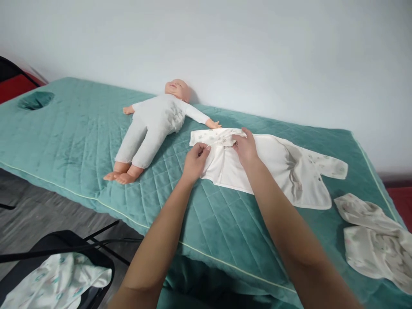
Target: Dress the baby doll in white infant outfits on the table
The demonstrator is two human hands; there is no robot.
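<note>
The left hand (194, 163) and the right hand (245, 146) both pinch the white baby shirt (273, 155), which lies spread on the green quilted massage bed (219, 223), beside the baby doll (157, 111)

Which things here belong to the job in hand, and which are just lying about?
Job in hand:
- White garment, pinched by left hand and right hand
- Doll, likely: untouched, but beside the garment
- Green cover, under both

Apparently lying about:
- Patterned bundle, near the cover's right end
- Printed cloth on black chair
</note>
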